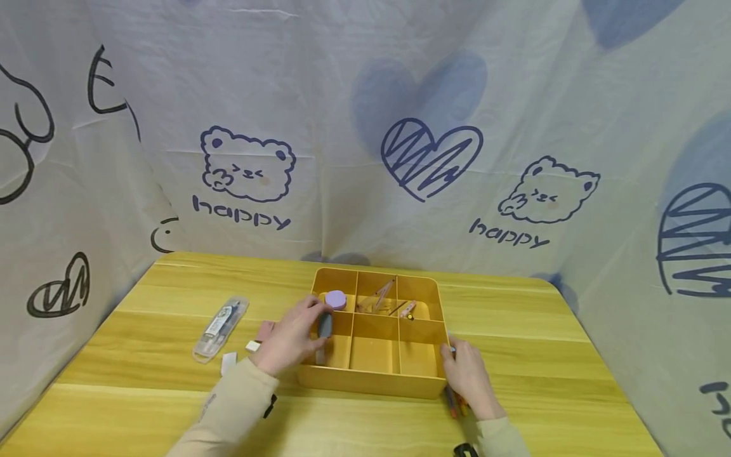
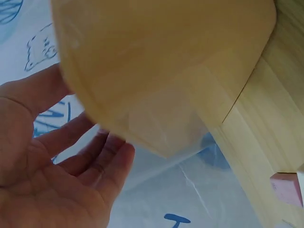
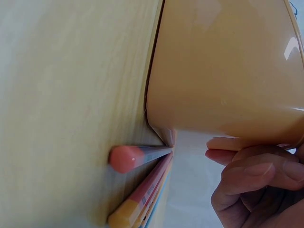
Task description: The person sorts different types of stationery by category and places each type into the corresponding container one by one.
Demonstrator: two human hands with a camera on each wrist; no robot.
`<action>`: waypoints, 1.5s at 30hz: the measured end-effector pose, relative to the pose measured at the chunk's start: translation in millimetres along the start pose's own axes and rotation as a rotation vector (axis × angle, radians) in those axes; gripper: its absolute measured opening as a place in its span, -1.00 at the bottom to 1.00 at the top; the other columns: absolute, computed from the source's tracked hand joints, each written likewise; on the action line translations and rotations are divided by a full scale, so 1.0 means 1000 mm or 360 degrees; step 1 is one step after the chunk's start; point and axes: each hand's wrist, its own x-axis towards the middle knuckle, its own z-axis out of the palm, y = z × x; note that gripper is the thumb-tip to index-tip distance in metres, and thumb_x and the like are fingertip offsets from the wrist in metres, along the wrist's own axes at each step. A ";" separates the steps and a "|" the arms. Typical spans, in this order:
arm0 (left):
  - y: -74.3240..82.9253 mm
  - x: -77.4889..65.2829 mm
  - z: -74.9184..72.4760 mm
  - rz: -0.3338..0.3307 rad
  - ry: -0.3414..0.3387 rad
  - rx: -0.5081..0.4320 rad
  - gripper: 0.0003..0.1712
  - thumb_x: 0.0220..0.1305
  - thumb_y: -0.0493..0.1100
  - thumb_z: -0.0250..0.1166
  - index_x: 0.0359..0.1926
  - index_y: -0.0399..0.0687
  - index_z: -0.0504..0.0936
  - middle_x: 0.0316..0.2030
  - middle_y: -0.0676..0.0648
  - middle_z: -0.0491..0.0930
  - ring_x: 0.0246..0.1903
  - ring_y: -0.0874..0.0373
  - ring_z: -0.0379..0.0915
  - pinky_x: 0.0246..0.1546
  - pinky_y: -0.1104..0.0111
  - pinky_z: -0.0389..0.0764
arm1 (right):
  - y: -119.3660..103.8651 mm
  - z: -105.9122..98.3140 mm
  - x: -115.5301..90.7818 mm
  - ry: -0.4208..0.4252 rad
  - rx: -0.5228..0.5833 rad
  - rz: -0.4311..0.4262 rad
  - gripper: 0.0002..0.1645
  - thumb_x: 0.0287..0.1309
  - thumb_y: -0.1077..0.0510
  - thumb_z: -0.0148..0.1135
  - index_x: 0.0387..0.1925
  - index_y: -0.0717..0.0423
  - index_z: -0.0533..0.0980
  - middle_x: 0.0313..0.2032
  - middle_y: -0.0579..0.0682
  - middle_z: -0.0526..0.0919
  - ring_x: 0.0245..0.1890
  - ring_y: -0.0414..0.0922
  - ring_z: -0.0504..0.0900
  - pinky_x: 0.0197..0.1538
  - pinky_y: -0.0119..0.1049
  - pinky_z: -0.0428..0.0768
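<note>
A yellow six-compartment organizer box [image 1: 374,379] stands on the table. My left hand [image 1: 291,339] reaches over its left wall, thumb and index finger at a dark grey rounded object [image 1: 325,325] in the front left compartment. They seem to pinch it; its kind is unclear, and the box wall hides it in the left wrist view. A light grey piece [image 1: 320,355] shows below the thumb. With curled fingers my right hand [image 1: 469,374] grips the box's right wall. Several pens or pencils [image 3: 142,199] lie on the table beside that wall, partly under the hand.
The back compartments hold a lilac round item [image 1: 335,299], a pink set square [image 1: 384,295] and a small pink item [image 1: 408,310]. On the left lie a clear pen case [image 1: 219,330], a white block [image 1: 228,363], a small white piece [image 1: 252,346] and a pink block [image 1: 265,330].
</note>
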 end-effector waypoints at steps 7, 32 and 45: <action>0.002 0.002 0.014 0.0079 0.0004 0.0327 -0.50 -0.17 -0.26 0.66 -0.12 -0.22 0.70 -0.15 -0.15 0.71 -0.20 -0.04 0.52 -0.11 0.09 0.61 | 0.001 0.000 0.000 -0.0005 0.0010 0.0000 -0.66 0.46 0.27 -0.07 -0.03 0.35 0.60 -0.70 -0.05 0.36 -0.71 -0.19 0.30 -0.63 -0.40 0.31; -0.003 0.006 0.039 0.0068 0.0013 0.0671 -0.58 -0.35 -0.08 0.73 -0.47 -0.10 0.68 -0.54 -0.06 0.66 -0.35 -0.01 0.46 -0.28 0.23 0.29 | 0.000 0.001 0.002 -0.0013 0.0012 0.0003 -0.71 0.46 0.27 -0.07 -0.21 0.32 0.58 -0.70 -0.08 0.31 -0.70 -0.20 0.29 -0.63 -0.40 0.30; -0.010 -0.001 0.034 -0.0029 0.0253 0.0074 -0.85 0.12 -0.23 0.50 -0.27 -0.09 0.73 -0.24 -0.07 0.68 -0.17 0.00 0.43 -0.08 0.16 0.43 | 0.001 0.000 0.001 -0.0003 -0.0019 -0.0006 -0.70 0.45 0.27 -0.07 -0.15 0.32 0.59 -0.66 -0.03 0.41 -0.65 -0.18 0.35 -0.56 -0.38 0.36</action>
